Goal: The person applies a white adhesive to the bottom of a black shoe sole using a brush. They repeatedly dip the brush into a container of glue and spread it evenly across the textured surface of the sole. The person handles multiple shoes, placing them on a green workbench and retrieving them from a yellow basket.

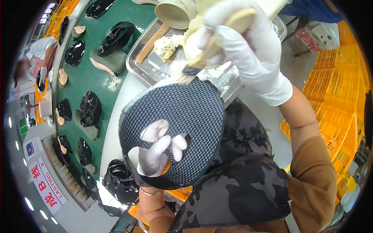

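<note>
My gloved left hand (154, 155) holds a black-and-grey woven shoe upper (182, 101) from below, with its fingers coming through the opening. In my gloved right hand (256, 58) is a flat brush (206, 54) with a wooden handle and a dark ferrule. Its pale bristles rest against the far edge of the upper. Just beyond, a metal tray (133, 70) carries a lump of cream-coloured paste (167, 47), a wooden stick (152, 43) and white smears. A beige pot (175, 14) stands at the tray's far side, partly hidden by my right hand.
On the left, a green conveyor belt (112, 83) bears several shiny black uppers, lasts and insoles. Another black upper (119, 180) lies by my left wrist. Yellow crates (330, 105) are stacked at the right. Across the belt a person (40, 58) in white gloves handles something black.
</note>
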Demonstrator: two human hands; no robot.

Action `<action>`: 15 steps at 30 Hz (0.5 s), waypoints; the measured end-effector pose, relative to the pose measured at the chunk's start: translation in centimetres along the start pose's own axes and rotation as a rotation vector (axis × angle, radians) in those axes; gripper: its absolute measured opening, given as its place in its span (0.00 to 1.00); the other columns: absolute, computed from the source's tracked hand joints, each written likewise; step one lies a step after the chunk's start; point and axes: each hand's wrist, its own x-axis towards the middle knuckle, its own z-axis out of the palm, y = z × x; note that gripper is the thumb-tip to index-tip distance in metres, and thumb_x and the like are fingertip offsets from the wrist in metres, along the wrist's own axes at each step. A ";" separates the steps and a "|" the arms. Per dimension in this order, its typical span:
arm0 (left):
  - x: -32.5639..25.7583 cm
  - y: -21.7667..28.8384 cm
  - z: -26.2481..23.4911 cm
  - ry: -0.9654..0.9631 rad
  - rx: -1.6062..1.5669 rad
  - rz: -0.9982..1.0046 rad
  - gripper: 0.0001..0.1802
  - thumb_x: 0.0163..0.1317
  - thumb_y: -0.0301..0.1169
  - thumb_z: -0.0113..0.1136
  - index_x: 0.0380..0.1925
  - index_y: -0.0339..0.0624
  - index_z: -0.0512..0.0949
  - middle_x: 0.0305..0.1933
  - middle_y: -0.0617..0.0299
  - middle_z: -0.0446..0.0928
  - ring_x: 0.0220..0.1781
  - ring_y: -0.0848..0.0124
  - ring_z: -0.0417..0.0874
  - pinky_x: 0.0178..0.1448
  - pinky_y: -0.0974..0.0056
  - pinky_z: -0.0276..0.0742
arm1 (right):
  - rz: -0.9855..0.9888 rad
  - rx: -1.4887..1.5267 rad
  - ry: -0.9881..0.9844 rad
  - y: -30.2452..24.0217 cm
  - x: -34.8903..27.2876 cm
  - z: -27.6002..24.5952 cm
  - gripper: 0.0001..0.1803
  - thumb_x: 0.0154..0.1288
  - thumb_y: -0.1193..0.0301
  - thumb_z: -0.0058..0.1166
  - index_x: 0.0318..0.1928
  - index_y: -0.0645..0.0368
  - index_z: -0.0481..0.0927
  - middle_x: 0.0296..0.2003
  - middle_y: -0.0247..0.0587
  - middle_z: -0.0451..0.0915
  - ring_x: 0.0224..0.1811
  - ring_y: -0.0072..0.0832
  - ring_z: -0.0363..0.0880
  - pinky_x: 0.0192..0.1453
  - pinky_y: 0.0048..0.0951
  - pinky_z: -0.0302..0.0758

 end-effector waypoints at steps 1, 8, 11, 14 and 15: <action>-0.2 -0.4 0.0 0.021 -0.022 0.054 0.24 0.56 0.24 0.46 0.54 0.30 0.59 0.31 0.42 0.76 0.20 0.66 0.75 0.26 0.69 0.73 | 0.030 -0.079 0.039 -0.3 -0.9 -0.3 0.08 0.67 0.75 0.42 0.45 0.63 0.68 0.34 0.41 0.76 0.33 0.20 0.76 0.33 0.16 0.74; 0.5 -2.7 0.8 0.124 -0.064 0.224 0.25 0.58 0.29 0.49 0.54 0.33 0.57 0.35 0.44 0.75 0.24 0.64 0.77 0.30 0.67 0.76 | 0.143 -0.233 0.182 -2.1 -3.4 -0.9 0.09 0.69 0.74 0.38 0.47 0.62 0.65 0.33 0.43 0.76 0.27 0.19 0.76 0.28 0.14 0.74; 0.7 -3.6 1.4 0.122 -0.068 0.253 0.26 0.59 0.30 0.49 0.56 0.35 0.55 0.39 0.41 0.75 0.29 0.62 0.79 0.33 0.66 0.77 | 0.088 -0.202 0.173 -2.6 -2.9 -1.3 0.09 0.69 0.74 0.38 0.47 0.62 0.65 0.33 0.44 0.77 0.25 0.19 0.75 0.28 0.14 0.74; 0.2 -4.7 1.9 0.150 -0.017 0.334 0.27 0.61 0.31 0.48 0.59 0.40 0.55 0.43 0.38 0.74 0.32 0.60 0.80 0.35 0.65 0.78 | 0.018 -0.025 0.271 -2.5 -0.9 0.0 0.09 0.68 0.74 0.41 0.47 0.62 0.66 0.33 0.43 0.77 0.27 0.19 0.75 0.30 0.16 0.73; 0.3 -4.7 1.9 0.083 -0.005 0.370 0.27 0.62 0.33 0.47 0.60 0.44 0.56 0.45 0.35 0.73 0.34 0.58 0.80 0.35 0.63 0.78 | 0.047 0.076 0.308 -2.6 -0.2 0.5 0.09 0.66 0.75 0.44 0.46 0.63 0.67 0.34 0.41 0.76 0.30 0.20 0.75 0.31 0.17 0.72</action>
